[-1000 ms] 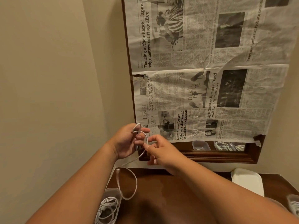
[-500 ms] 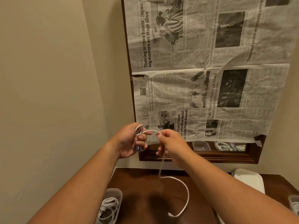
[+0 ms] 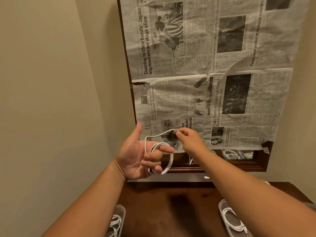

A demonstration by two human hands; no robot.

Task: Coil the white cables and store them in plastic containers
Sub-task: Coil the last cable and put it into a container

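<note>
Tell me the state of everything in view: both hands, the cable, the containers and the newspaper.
Left hand, raised, holds the coil, thumb out.
Right hand, pinches the free strand.
Thin white cable, partly coiled round the left hand's fingers.
Clear plastic container at lower left, lidless, coiled cable inside.
Clear plastic container at lower right, lidless, coiled cable inside.
Newspaper sheets, hung over the wood-framed panel, creased.

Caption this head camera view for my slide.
Left hand holds white cable loops on its fingers; right hand pinches the free strand.

Beige walls (image 3: pixel 51 82), newspaper-covered wooden frame (image 3: pixel 222 168), dark wooden table (image 3: pixel 171 211)
</note>
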